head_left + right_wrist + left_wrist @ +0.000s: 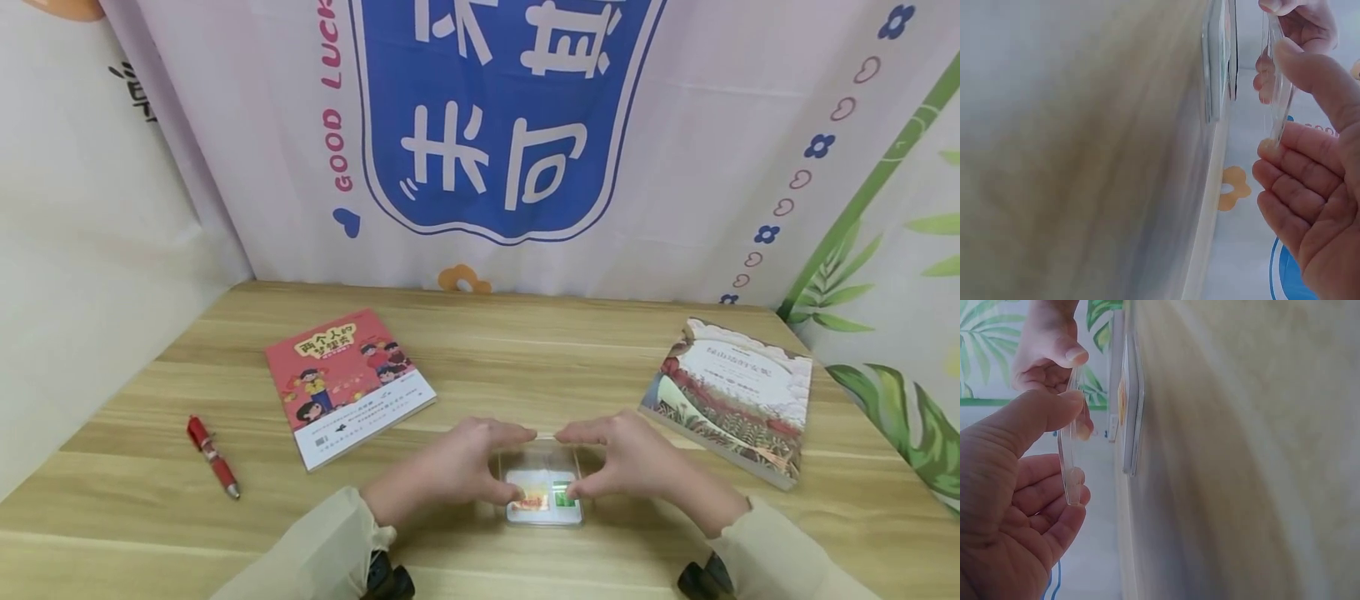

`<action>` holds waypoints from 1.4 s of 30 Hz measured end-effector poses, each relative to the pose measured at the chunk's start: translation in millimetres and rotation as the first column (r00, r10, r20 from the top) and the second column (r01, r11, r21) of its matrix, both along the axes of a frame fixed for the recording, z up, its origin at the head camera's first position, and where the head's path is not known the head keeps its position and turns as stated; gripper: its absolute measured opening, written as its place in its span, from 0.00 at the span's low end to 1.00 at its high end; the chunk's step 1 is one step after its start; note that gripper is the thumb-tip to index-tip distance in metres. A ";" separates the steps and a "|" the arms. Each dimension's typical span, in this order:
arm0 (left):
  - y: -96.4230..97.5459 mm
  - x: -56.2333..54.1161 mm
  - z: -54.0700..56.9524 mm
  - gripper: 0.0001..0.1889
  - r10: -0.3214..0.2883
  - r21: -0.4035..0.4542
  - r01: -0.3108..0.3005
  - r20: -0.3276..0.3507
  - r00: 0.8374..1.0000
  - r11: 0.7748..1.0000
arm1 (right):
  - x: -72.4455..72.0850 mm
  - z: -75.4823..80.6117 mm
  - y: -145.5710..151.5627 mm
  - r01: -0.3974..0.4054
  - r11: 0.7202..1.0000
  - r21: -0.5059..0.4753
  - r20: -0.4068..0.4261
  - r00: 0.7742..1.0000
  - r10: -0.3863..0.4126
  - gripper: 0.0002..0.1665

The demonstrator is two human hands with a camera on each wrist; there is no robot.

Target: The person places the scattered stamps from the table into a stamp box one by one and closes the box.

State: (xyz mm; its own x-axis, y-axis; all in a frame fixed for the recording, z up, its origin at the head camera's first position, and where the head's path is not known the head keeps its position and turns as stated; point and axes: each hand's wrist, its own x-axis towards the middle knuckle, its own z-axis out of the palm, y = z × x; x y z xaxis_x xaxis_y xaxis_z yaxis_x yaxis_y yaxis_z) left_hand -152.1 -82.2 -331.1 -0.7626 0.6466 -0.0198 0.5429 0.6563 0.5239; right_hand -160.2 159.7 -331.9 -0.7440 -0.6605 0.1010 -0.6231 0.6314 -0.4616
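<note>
Both hands hold a clear plastic lid [553,457] by its opposite sides. My left hand [471,460] pinches its left side, thumb on the near edge and fingers at the far one. My right hand [628,458] grips the right side the same way. In the left wrist view the lid [1067,453] is a thin see-through piece raised off the table. Under it lies a flat, shallow clear case [546,522] with a white inside and red-yellow and green printed pieces, partly hidden by the thumbs. The case [1212,69] sits apart from the lid in the right wrist view.
A red and white book [348,383] lies at the left of the wooden table [480,350]. Left of it is a red pen [213,457]. Another illustrated book [731,400] lies at the right. Printed cloth [285,167] hangs behind the table's far edge.
</note>
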 end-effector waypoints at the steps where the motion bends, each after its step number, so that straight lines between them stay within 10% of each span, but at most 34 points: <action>1: 0.3 0.7 -0.2 0.37 -0.001 -0.001 0.001 -0.001 1.000 1.000 | 1.0 -0.3 0.3 -0.006 1.000 -0.007 -0.007 1.000 0.006 0.36; 42: 6.9 14.1 -17.6 0.33 -0.087 -0.034 0.086 -0.043 0.995 0.996 | 25.0 -18.9 0.3 0.039 0.999 -0.004 0.023 0.999 -0.039 0.36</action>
State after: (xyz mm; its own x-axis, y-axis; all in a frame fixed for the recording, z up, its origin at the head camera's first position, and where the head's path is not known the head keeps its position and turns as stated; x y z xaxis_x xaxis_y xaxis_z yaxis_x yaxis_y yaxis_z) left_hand -138.0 -75.3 -348.8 -0.7043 0.7098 -0.0089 0.6206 0.6218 0.4778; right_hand -135.2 160.1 -350.8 -0.7713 -0.6305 0.0862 -0.5873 0.6531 -0.4780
